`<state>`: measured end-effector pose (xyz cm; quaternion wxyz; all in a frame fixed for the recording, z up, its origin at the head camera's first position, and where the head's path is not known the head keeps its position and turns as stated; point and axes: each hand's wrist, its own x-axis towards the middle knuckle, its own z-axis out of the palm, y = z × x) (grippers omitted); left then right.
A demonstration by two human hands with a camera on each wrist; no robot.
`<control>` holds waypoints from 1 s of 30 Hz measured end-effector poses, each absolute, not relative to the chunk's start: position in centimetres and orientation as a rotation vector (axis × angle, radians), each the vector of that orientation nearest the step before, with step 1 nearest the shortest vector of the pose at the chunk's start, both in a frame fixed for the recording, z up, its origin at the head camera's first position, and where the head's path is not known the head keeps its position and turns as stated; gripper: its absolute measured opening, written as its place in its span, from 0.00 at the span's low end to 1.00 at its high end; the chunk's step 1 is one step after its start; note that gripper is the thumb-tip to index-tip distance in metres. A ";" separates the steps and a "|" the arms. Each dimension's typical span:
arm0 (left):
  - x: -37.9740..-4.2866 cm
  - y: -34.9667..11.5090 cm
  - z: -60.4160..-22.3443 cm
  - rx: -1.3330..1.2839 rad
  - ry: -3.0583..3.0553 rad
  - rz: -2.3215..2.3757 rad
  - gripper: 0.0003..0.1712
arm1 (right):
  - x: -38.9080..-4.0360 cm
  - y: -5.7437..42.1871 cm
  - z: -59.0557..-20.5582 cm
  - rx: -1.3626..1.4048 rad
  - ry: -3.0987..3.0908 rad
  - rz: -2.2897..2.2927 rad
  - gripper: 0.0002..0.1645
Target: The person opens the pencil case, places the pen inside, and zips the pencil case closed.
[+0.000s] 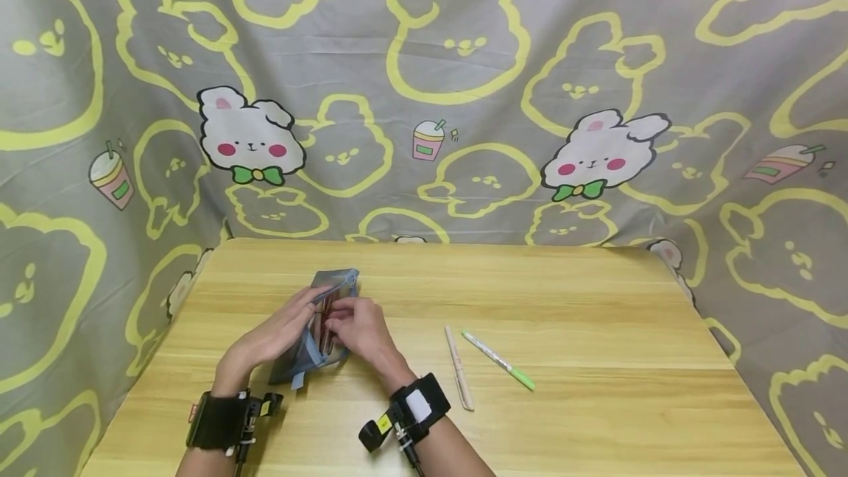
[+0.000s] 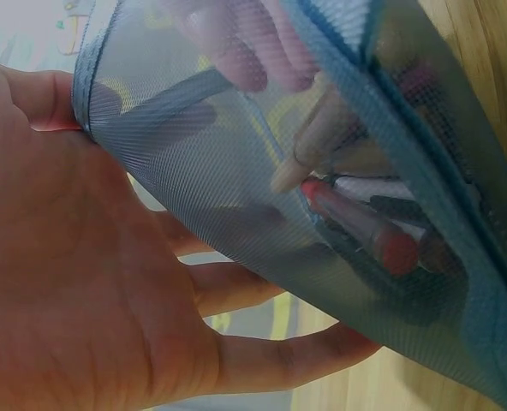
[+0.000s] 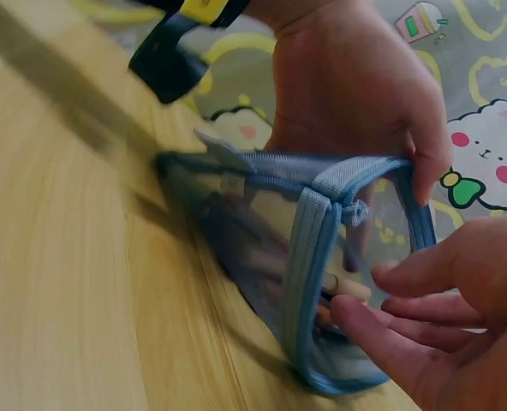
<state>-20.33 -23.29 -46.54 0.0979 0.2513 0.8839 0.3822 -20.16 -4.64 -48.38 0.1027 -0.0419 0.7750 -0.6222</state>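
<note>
A blue mesh pencil case (image 1: 291, 361) with a zip rim lies tilted on the left of the table, its mouth spread toward the right. My left hand (image 1: 281, 326) grips its upper edge, thumb hooked over the rim and fingers behind the mesh (image 2: 193, 171). My right hand (image 3: 468, 300) reaches into the mouth, thumb and fingertips a little apart around the end of a beige pen (image 3: 349, 288). Through the mesh show a red-ended pen (image 2: 365, 224) and other pens. To the right lie a pale beige pen (image 1: 458, 366) and a green-capped marker (image 1: 498, 361).
The wooden table (image 1: 583, 300) is bounded at the back and sides by a grey curtain (image 1: 477, 116) with yellow cartoon outlines. Black camera bands (image 1: 419, 407) are strapped round both wrists. The two loose pens lie just right of the right forearm.
</note>
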 end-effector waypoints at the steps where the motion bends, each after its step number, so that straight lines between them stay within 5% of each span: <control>1: -20.3 -23.3 -46.5 0.748 2.615 1.134 0.28 | -20.1 -4.5 -48.3 -0.125 2.310 -1.827 0.17; 30: -20.2 -23.2 -46.5 0.767 2.581 1.137 0.30 | -17.1 7.9 -45.4 -0.465 2.828 -1.258 0.12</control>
